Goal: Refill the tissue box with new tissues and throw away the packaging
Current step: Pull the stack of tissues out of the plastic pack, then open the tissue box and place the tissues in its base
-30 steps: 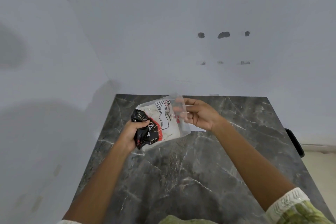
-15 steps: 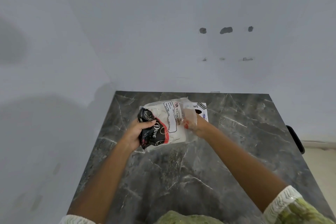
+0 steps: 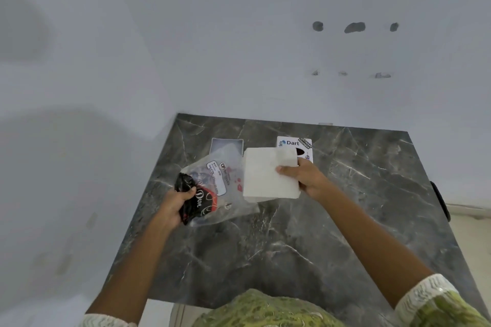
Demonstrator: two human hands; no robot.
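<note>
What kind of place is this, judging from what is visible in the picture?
Probably a room in a home, though that is uncertain: a dark marble-patterned table stands against a plain white wall with patched drill holes, and a white tissue box sits open on it.

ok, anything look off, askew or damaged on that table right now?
Nothing on the table stands out. Tissue stack sits clean and square in the right hand; left hand holds the emptied wrapper. Only the wall shows holes.
</note>
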